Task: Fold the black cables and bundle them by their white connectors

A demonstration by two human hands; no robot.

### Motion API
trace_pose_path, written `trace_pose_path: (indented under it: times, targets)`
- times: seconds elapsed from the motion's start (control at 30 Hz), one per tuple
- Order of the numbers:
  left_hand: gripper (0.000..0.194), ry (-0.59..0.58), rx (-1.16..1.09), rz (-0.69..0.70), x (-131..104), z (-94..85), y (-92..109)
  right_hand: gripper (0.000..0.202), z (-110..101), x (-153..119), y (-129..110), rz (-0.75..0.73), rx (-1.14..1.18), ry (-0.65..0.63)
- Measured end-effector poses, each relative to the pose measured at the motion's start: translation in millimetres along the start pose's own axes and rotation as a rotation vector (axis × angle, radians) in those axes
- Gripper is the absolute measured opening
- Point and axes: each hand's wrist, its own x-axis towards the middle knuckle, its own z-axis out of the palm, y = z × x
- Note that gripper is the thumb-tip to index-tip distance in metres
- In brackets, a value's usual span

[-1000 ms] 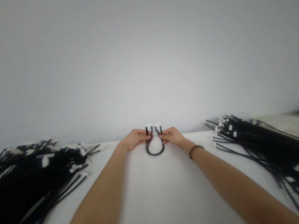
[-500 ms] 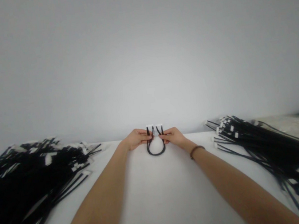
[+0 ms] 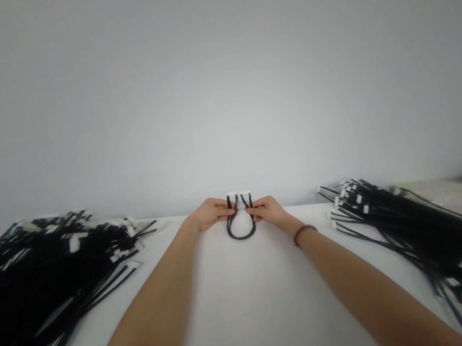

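A black cable (image 3: 243, 237) with white connectors at both ends is bent into a U, its loop toward me. My left hand (image 3: 211, 213) pinches it just below the left white connector (image 3: 232, 194). On the other side, my right hand (image 3: 269, 211) grips the cable below the right white connector (image 3: 245, 193). The two connectors stand side by side with a small gap, pointing away from me. Fingertips cover part of the cable on each side.
A large heap of black cables (image 3: 37, 289) with white connectors lies on the left of the white table (image 3: 248, 307). Another bundle of black cables (image 3: 427, 238) lies on the right, beside a pale, plastic-like sheet (image 3: 443, 199). A plain wall (image 3: 221, 95) rises behind.
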Motion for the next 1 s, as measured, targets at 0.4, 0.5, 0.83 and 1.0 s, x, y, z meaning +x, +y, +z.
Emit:
trace_pose_path:
  times: [0.4,0.5,0.83,1.0]
  targets:
    - [0.032,-0.003,0.011,-0.001,1.4,-1.7,-1.1,0.027,-0.5,-0.8,-0.2,-0.019,-0.024,0.009]
    - [0.034,-0.005,0.02,-0.003,0.7,1.0,1.5,0.023,0.6,-0.3,-0.2,-0.014,-0.029,0.02]
    - [0.047,-0.094,-0.1,0.062,6.7,47.0,15.9,0.027,-1.8,2.4,-1.1,0.03,0.229,-0.002]
    - [0.052,-0.059,-0.032,0.07,15.4,71.0,20.4,0.016,-0.3,5.1,-1.0,0.052,0.274,-0.01]
